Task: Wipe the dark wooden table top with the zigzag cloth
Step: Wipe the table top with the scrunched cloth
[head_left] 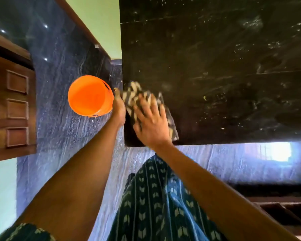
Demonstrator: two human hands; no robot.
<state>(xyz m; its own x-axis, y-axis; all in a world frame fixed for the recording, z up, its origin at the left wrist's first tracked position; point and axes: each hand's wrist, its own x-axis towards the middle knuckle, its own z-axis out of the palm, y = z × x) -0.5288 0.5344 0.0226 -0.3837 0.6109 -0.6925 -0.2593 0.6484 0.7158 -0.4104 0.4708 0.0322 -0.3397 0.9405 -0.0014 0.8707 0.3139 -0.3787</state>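
Two hands meet at the near left corner of the dark table top [215,66], where I see the zigzag cloth [137,96] bunched. My right hand [151,124] presses it flat, fingers spread. My left hand [119,108], beside an orange bucket [89,95], seems to pinch the cloth's edge, though blur hides its fingers.

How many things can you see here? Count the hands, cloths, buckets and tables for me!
Hands: 2, left hand and right hand
Zigzag cloth: 1
Orange bucket: 1
Dark table top: 1
Total: 5
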